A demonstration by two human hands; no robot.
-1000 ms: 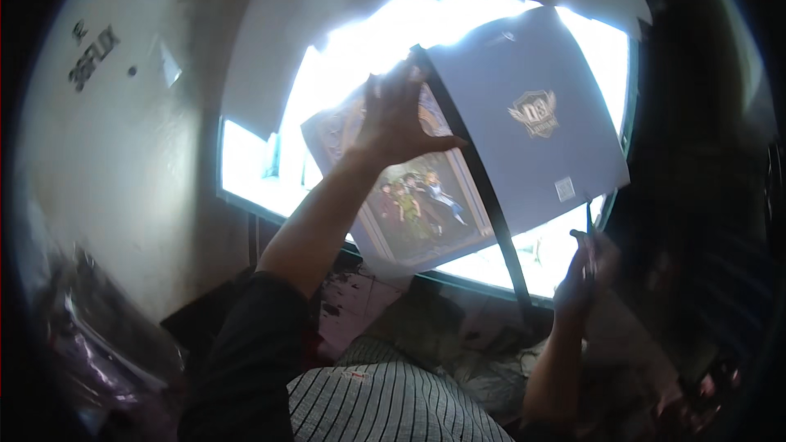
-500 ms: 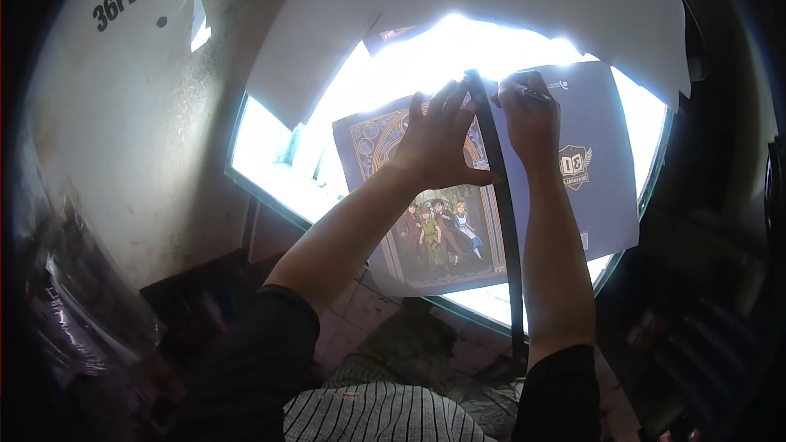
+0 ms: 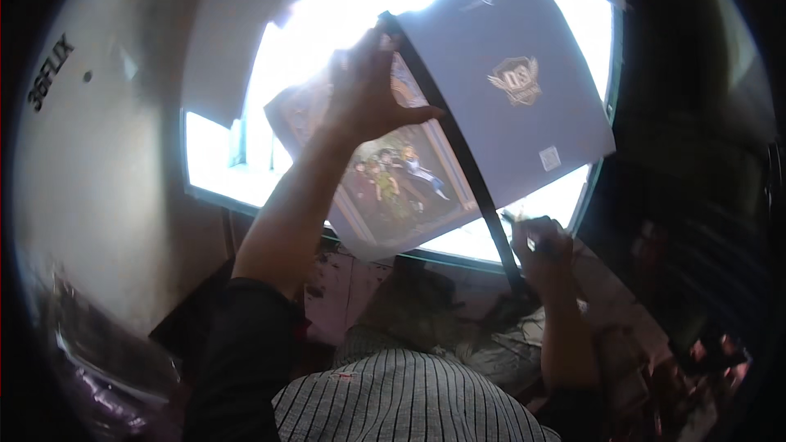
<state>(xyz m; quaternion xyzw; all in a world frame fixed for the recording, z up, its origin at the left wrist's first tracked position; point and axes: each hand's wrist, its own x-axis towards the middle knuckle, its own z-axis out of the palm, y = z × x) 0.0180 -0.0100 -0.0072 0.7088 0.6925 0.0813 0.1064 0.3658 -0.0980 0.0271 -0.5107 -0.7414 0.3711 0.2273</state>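
At 6 o'clock, nearest, is the striped shirt (image 3: 401, 397) of the person, with a dark sleeve (image 3: 237, 352) at 7 o'clock and a bundle of shiny clear plastic (image 3: 90, 368) out at 8. The right hand (image 3: 544, 250) is raised at 4 o'clock, its fingers curled in around a slender tool (image 3: 508, 216), too blurred to tell its kind; the dark tip points toward 10 o'clock. This hand is just beside the near end of a straight black strip (image 3: 463, 151); whether they touch I cannot tell.

The strip lies slantwise, near end toward 5 o'clock and far end toward 11, across a printed blue cover sheet (image 3: 467, 49) in the middle of the lit desk (image 3: 221, 151). On the sheet's left part, a framed picture of several figures (image 3: 401, 184) shows at 5 o'clock from the left hand (image 3: 364, 102). That hand lies over the sheet with its fingers spread, thumb stretched toward 3 o'clock onto the strip. On the plain right part are a winged crest (image 3: 514, 80) and, at 5 o'clock from it, a small pale square (image 3: 548, 158).

Beyond, large pale paper (image 3: 225, 49) overlaps the desk at 10 o'clock; a whitish panel (image 3: 98, 164) fills 9 o'clock.
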